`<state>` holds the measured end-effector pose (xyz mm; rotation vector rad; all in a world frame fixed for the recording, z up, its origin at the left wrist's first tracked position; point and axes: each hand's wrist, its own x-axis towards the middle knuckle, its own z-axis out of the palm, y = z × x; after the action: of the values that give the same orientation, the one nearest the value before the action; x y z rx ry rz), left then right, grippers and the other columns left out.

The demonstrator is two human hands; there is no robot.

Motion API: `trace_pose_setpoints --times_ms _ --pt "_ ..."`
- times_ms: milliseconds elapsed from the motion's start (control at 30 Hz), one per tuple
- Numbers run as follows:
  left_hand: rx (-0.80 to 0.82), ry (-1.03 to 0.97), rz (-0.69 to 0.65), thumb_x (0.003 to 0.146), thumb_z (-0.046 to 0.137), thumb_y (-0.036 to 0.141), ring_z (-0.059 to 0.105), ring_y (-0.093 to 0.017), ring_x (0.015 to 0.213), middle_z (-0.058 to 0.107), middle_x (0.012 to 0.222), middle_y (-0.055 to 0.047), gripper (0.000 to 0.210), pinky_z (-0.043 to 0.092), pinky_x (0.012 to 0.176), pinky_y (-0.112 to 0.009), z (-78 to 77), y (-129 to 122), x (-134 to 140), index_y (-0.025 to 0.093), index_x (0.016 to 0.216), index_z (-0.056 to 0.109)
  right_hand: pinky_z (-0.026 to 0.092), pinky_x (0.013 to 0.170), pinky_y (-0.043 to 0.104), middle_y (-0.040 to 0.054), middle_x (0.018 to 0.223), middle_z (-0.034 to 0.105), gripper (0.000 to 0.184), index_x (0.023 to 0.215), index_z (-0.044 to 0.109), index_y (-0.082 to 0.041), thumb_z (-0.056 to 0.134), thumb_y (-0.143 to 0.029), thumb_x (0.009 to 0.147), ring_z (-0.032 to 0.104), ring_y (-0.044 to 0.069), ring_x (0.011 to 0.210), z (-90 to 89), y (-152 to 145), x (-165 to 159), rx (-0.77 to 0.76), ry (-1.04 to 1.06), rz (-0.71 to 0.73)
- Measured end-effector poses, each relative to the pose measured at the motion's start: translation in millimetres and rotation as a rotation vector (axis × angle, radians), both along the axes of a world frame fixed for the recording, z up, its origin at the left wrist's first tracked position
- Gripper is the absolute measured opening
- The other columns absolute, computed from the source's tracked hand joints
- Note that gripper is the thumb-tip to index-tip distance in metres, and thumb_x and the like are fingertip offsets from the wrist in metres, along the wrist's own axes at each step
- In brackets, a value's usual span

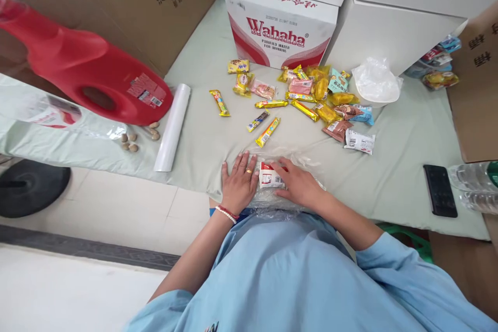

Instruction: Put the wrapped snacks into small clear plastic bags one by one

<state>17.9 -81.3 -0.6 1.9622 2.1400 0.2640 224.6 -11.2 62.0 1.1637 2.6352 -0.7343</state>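
Note:
A small red-and-white snack packet [271, 176] lies at the table's front edge on a sheet of clear plastic film [268, 197]. My left hand [240, 179] rests flat on the film just left of the packet, its fingers stretched out and holding nothing. From the right, my right hand [299, 182] reaches over the packet with fingers spread, the fingertips touching its right side. Part of the packet is hidden under them. Beyond my hands are a yellow snack stick [268, 132] and a dark-blue and yellow stick [258, 121].
Several wrapped snacks [319, 93] are heaped before a Wahaba water carton [282, 31]. A white plastic-film roll [173, 127] lies left, beside a big red jug [101, 72] and several nuts [132, 140]. A white bowl [377, 94], phone [440, 190] and bottles [472, 176] are on the right.

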Motion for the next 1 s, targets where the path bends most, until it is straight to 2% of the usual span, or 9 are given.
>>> trace_pose_setpoints --times_ms 100,200,333,433,533,633,767,900,1000 --pt "-0.016 -0.032 0.000 0.110 0.023 0.045 0.029 -0.027 0.161 0.030 0.173 -0.009 0.059 0.017 0.129 -0.064 -0.1 -4.7 -6.2 0.024 0.164 0.036 0.047 0.116 0.053 0.0182 0.168 0.035 0.087 0.165 0.032 -0.024 0.075 -0.037 0.091 0.043 0.036 0.149 -23.6 -9.6 36.1 0.045 0.146 -0.079" --pt "-0.040 -0.016 -0.026 0.110 0.022 0.044 0.028 -0.030 0.161 0.029 0.173 -0.010 0.059 0.016 0.128 -0.065 2.7 -10.1 -3.8 0.023 0.163 0.039 0.040 0.119 0.061 0.0218 0.167 0.035 0.086 0.165 0.032 -0.022 0.073 -0.034 0.091 0.041 0.038 0.149 -44.6 -11.6 76.1 0.090 0.218 -0.146" --pt "-0.046 -0.007 -0.069 0.109 0.027 0.045 0.028 -0.034 0.160 0.034 0.171 -0.012 0.059 0.021 0.126 -0.068 13.3 -14.3 13.7 0.024 0.161 0.042 0.035 0.119 0.067 0.0202 0.169 0.034 0.080 0.157 0.047 -0.024 0.078 -0.036 0.084 0.035 0.042 0.152 -56.1 24.3 126.6 0.129 0.196 -0.159" --pt "-0.011 -0.006 -0.049 0.106 0.037 0.045 0.035 -0.038 0.155 0.044 0.165 -0.017 0.054 0.033 0.120 -0.063 23.7 -10.7 27.4 0.020 0.150 0.057 0.033 0.119 0.070 0.0200 0.168 0.035 0.069 0.146 0.059 -0.021 0.079 -0.036 0.081 0.031 0.044 0.154 -40.0 63.5 150.1 0.166 0.150 -0.179" --pt "0.090 -0.014 -0.028 0.106 0.040 0.038 0.042 -0.038 0.150 0.054 0.156 -0.019 0.044 0.038 0.116 -0.058 28.7 2.6 33.5 0.018 0.132 0.070 0.034 0.121 0.066 0.0203 0.162 0.043 0.051 0.140 0.063 -0.018 0.069 -0.035 0.092 0.039 0.039 0.152 -11.9 75.3 143.7 0.247 0.251 -0.164" --pt "0.108 -0.089 -0.197 0.108 0.034 0.031 0.047 -0.028 0.148 0.061 0.151 -0.014 0.046 0.038 0.120 -0.050 22.8 22.3 29.6 0.018 0.136 0.068 0.042 0.119 0.060 0.0181 0.150 0.058 0.042 0.141 0.062 -0.020 0.054 -0.032 0.102 0.051 0.032 0.143 3.8 47.2 122.7 0.252 0.372 -0.104" --pt "0.036 -0.094 -0.270 0.109 0.030 0.034 0.041 -0.026 0.154 0.048 0.164 -0.011 0.053 0.028 0.128 -0.051 6.1 36.9 14.1 0.018 0.155 0.050 0.050 0.115 0.055 0.0124 0.150 0.061 0.034 0.130 0.072 -0.024 0.052 -0.022 0.102 0.055 0.030 0.141 0.1 -9.1 137.2 -0.005 0.302 0.116" --pt "0.032 -0.029 -0.290 0.110 0.028 0.040 0.030 -0.026 0.160 0.035 0.171 -0.010 0.058 0.012 0.132 -0.057 -2.0 30.4 4.7 0.020 0.163 0.037 0.058 0.107 0.050 0.0105 0.141 0.068 0.032 0.125 0.075 -0.027 0.052 -0.023 0.103 0.065 0.027 0.130 7.2 -31.0 179.3 -0.129 0.247 -0.001" --pt "0.044 -0.005 -0.289 0.109 0.029 0.045 0.026 -0.027 0.162 0.031 0.172 -0.010 0.062 0.004 0.132 -0.062 -2.7 25.6 6.1 0.020 0.166 0.031 0.061 0.098 0.045 0.0095 0.121 0.076 0.033 0.127 0.074 -0.028 0.048 -0.030 0.107 0.071 0.025 0.113 18.6 -22.0 161.8 -0.023 0.302 -0.119"
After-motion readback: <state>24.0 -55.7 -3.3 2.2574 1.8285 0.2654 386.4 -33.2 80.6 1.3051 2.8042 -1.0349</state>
